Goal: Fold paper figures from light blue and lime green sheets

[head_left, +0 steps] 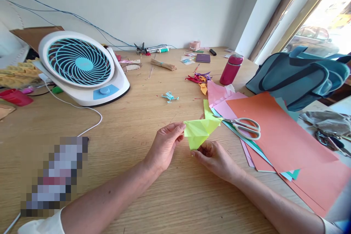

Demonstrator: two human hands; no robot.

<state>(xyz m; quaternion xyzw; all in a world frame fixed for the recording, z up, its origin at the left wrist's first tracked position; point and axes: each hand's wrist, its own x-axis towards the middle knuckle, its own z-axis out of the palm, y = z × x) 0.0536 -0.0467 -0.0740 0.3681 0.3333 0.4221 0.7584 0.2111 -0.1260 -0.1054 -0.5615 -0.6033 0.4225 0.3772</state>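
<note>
A creased, partly folded sheet of yellow-green paper [199, 128] is held up above the wooden table between both hands. My left hand [167, 142] pinches its left edge between thumb and fingers. Lower down, my right hand [215, 157] is closed on the bottom corner, with some fingertips hidden. Just beyond, another piece of the same yellow-green paper [207, 108] lies near the scissors [248, 128], which rest on a stack of coloured paper [274, 128]. Farther off sits a small light-blue folded paper figure [170, 97].
A white fan [82, 64] stands at the left, its cable [95, 120] running across the table [131, 131]. To the right are a dark pink bottle [231, 69] and a teal bag [290, 76]. Colourful folded paper pieces [200, 79] and a bundle of sticks [163, 64] lie farther back.
</note>
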